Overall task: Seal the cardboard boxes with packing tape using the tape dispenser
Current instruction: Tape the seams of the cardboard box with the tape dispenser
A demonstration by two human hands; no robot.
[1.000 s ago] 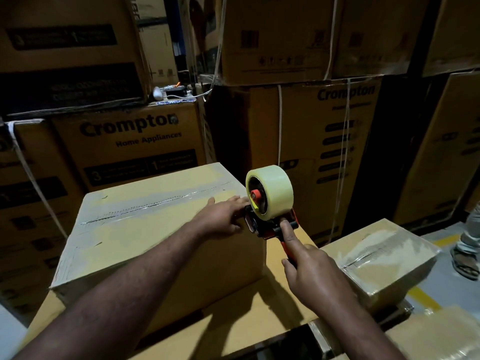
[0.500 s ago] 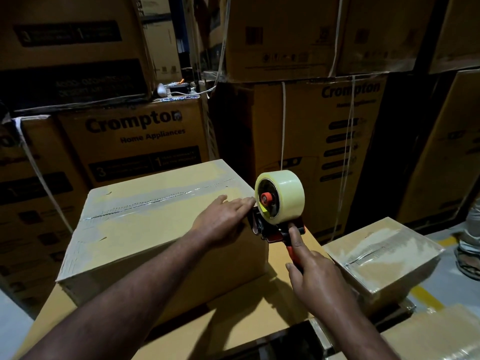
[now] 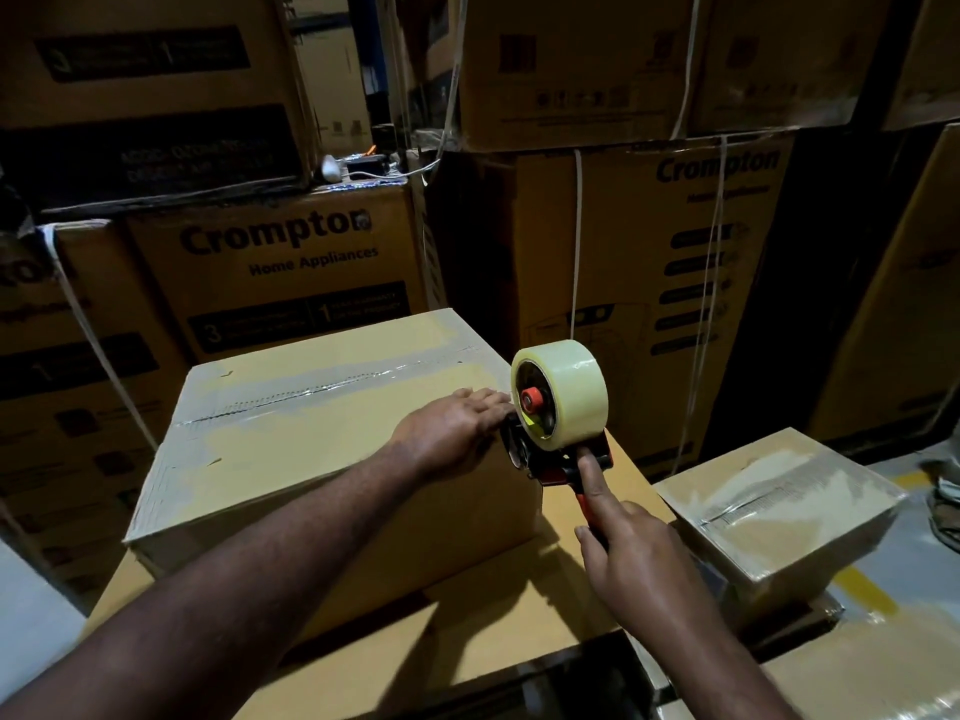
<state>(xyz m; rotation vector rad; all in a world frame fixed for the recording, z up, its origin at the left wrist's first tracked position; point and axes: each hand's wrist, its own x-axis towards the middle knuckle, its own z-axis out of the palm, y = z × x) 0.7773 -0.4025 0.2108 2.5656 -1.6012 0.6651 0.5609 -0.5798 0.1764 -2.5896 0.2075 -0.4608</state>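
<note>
Pressing left hand (image 3: 457, 433) on box (image 3: 311, 449) right edge, flatter than a second ago; gripping tape dispenser (image 3: 558, 402) just beside it with right hand (image 3: 634, 553). Probably anchoring the tape end, ready to pull.

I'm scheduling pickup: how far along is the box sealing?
Done: tape covers the top seams of the large box and small box. In hand: right hand grips the tape dispenser at the large box's right edge, left hand pressing beside it. Left: probably finishing that edge.
</note>
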